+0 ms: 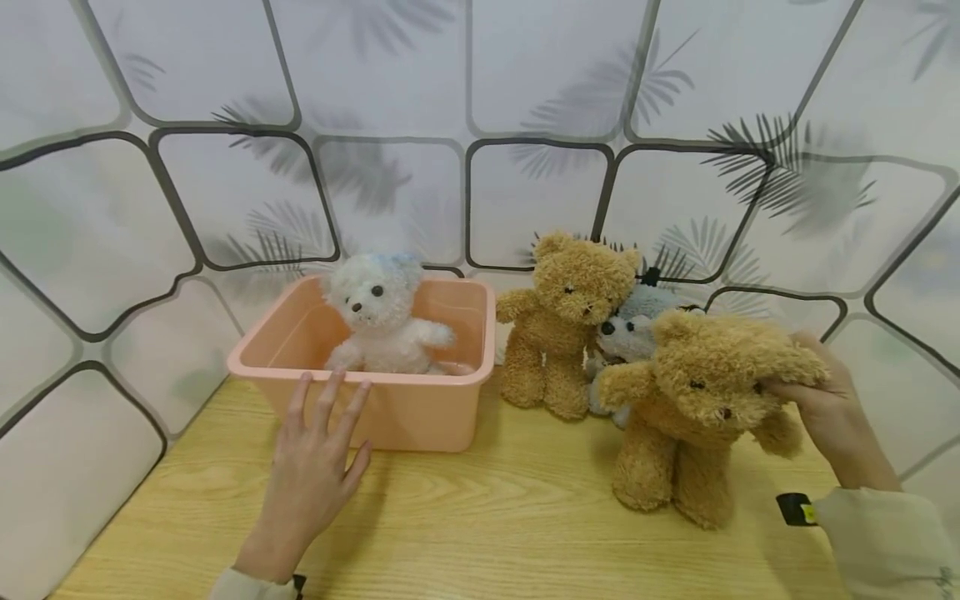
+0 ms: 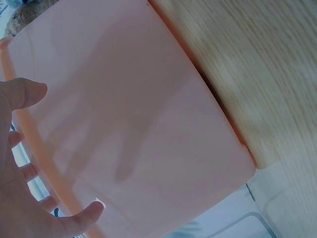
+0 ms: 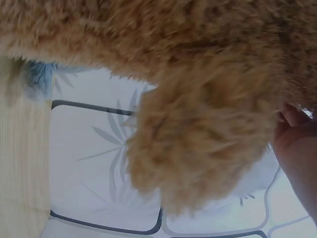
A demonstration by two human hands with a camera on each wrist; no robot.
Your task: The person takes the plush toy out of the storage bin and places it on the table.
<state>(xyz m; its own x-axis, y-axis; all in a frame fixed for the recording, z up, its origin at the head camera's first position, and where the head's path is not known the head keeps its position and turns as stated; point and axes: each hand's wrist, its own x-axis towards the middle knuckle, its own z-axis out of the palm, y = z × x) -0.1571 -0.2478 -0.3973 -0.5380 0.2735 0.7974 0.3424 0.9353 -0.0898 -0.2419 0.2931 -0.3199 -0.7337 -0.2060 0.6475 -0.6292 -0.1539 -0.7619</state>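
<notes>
In the head view my right hand (image 1: pixel 828 408) grips a brown teddy bear (image 1: pixel 705 400) by the side of its head, near the ear. The bear is upright at the right, its feet close above or on the table; I cannot tell which. In the right wrist view, its shaggy fur (image 3: pixel 198 134) hides most of the fingers. My left hand (image 1: pixel 311 467) touches the front rim of a pink plastic tub (image 1: pixel 420 412) with spread, fairly straight fingertips. A white teddy bear (image 1: pixel 382 304) sits inside the tub, its lower part hidden by the front wall.
A second brown teddy bear (image 1: pixel 566 317) stands right of the tub. Behind the held bear is a grey-blue plush toy (image 1: pixel 626 333), partly hidden. All are on a light wooden table (image 1: pixel 495 517) against a patterned backdrop (image 1: pixel 540 200).
</notes>
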